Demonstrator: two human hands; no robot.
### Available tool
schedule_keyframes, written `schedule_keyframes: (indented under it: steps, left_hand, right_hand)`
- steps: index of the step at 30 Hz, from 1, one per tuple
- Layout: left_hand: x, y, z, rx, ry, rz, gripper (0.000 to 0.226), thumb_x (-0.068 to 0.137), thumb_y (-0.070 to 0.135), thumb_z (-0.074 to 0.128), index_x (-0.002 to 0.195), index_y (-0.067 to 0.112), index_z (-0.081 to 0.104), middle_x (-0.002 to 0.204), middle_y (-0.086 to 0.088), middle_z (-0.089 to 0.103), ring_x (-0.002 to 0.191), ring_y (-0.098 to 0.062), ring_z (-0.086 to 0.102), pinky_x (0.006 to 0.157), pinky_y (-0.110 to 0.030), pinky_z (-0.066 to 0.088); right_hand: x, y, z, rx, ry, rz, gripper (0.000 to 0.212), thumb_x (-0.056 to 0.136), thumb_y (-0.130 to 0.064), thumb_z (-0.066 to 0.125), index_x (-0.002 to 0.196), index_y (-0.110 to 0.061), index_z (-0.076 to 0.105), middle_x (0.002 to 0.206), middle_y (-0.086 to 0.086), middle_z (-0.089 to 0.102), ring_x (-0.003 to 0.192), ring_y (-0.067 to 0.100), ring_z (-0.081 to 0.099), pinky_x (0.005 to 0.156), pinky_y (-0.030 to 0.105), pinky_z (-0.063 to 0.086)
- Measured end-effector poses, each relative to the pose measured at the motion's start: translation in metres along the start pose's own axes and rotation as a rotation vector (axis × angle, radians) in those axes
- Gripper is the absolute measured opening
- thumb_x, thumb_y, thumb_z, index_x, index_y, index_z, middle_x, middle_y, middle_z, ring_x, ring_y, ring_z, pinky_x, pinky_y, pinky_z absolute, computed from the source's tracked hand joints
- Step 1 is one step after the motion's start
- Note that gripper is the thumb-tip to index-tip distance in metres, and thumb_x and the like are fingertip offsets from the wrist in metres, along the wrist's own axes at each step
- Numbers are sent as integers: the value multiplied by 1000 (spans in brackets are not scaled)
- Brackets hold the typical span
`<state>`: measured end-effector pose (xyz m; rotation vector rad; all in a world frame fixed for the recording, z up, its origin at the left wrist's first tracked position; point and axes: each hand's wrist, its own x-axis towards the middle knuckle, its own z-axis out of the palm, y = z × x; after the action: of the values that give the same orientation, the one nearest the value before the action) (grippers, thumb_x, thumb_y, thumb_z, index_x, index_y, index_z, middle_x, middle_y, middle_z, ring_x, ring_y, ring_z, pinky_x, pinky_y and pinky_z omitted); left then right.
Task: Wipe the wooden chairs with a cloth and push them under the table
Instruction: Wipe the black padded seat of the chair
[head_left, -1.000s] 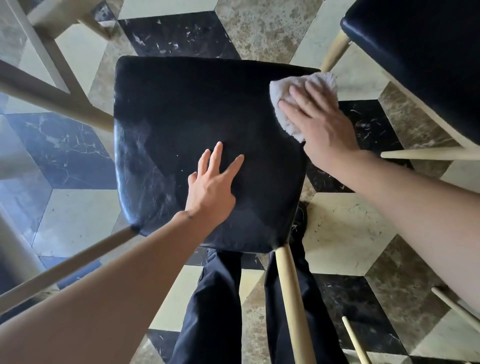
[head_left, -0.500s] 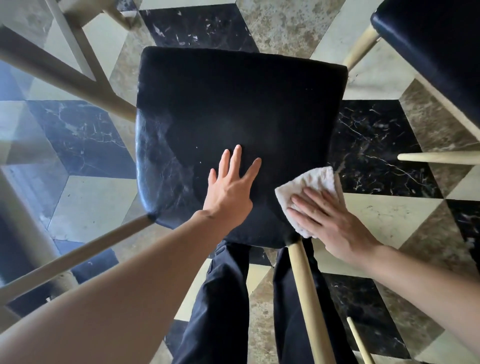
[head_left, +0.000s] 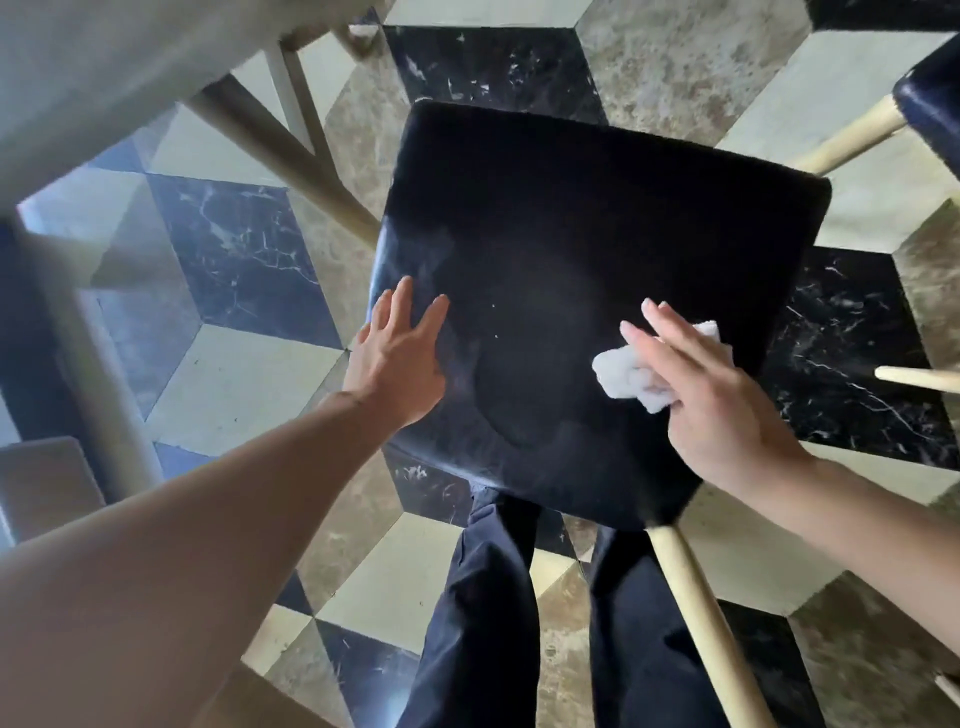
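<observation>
A wooden chair with a black padded seat (head_left: 571, 270) stands below me, its pale back rail (head_left: 711, 634) running toward the lower right. My left hand (head_left: 397, 358) lies flat with spread fingers on the seat's near left edge. My right hand (head_left: 711, 395) presses a crumpled white cloth (head_left: 631, 376) onto the right part of the seat. Most of the cloth is hidden under the palm and fingers.
The table's top (head_left: 104, 67) and its pale legs (head_left: 291, 161) fill the upper left, close to the chair's left side. A second black-seated chair (head_left: 932, 104) stands at the upper right, with one of its rails (head_left: 919, 378) jutting in. The floor is patterned marble tile (head_left: 234, 249). My dark trouser legs (head_left: 483, 623) are just behind the seat.
My right hand slid the cloth from the seat's far right corner down to the near right corner, then inward onto the seat. My left hand shifted to the seat's left edge.
</observation>
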<state>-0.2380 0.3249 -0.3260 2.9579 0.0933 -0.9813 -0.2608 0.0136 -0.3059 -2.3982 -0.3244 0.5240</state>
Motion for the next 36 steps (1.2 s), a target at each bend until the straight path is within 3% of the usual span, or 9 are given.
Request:
schedule_keyframes:
  steps: [10, 15, 20, 26, 31, 32, 33, 34, 36]
  left_hand:
    - [27, -21, -24, -499, -258, -260, 67, 95, 17, 49, 158, 31, 30, 165, -2, 23, 149, -30, 26, 116, -42, 31]
    - [35, -28, -54, -1252, -149, -526, 31, 107, 42, 35, 135, 29, 42, 94, 8, 47, 81, -13, 50, 79, -38, 43]
    - [38, -33, -57, -1203, -96, -450, 52, 109, 46, 19, 153, 28, 39, 162, -4, 37, 148, -30, 33, 120, -54, 26]
    - [40, -37, -45, -953, -114, -191, 53, 111, 41, 14, 156, 22, 37, 170, 1, 22, 157, -17, 13, 125, -31, 4]
    - [41, -39, -56, -1529, -166, -262, 61, 107, 57, 15, 147, 25, 48, 132, 6, 65, 137, -7, 48, 123, -38, 21]
    - [42, -44, -58, -1616, -196, -249, 61, 106, 60, 13, 139, 25, 52, 128, -9, 43, 112, 4, 61, 117, -38, 10]
    - [42, -47, -60, -1647, -201, -275, 64, 105, 63, 13, 124, 25, 61, 104, -3, 79, 87, 11, 68, 100, -36, 52]
    - [41, -51, -61, -1634, -186, -305, 66, 103, 67, 14, 118, 25, 63, 100, 6, 80, 74, 10, 69, 70, -30, 51]
    - [43, -53, -59, -1623, -227, -308, 67, 101, 70, 17, 129, 28, 61, 119, 1, 76, 95, -2, 73, 101, -50, 48]
  right_hand:
    - [222, -98, 16, -30, 249, 46, 83, 78, 16, 38, 152, -22, 33, 165, 7, 21, 152, 26, 18, 120, 39, 23]
    - [246, -124, 72, -267, 49, 99, 74, 87, 0, 51, 154, -22, 29, 166, 8, 16, 152, 29, 11, 122, 46, 1]
    - [230, -139, 107, -230, 76, 139, 72, 89, -3, 50, 155, -22, 29, 167, 9, 14, 154, 30, 7, 124, 51, 1]
    - [197, -138, 127, -209, -1, -6, 64, 95, -6, 33, 157, -18, 26, 167, 8, 12, 155, 28, 3, 124, 50, 5]
    - [180, -140, 143, -149, 34, -15, 68, 88, -4, 29, 154, -19, 35, 166, 6, 19, 154, 25, 9, 124, 43, 2]
    - [178, -143, 148, -129, 37, 0, 66, 89, -6, 28, 153, -20, 36, 166, 5, 20, 154, 26, 9, 124, 44, 3]
    - [176, -146, 153, -112, 34, 8, 63, 91, -11, 24, 152, -20, 38, 165, 5, 21, 154, 26, 10, 124, 45, 5]
    - [172, -149, 160, -117, 14, 7, 63, 93, -17, 18, 152, -20, 37, 165, 5, 21, 154, 26, 10, 124, 46, 6]
    - [162, -154, 176, -192, -77, -28, 60, 96, -24, 17, 154, -23, 31, 166, 1, 17, 154, 24, 6, 125, 45, 5]
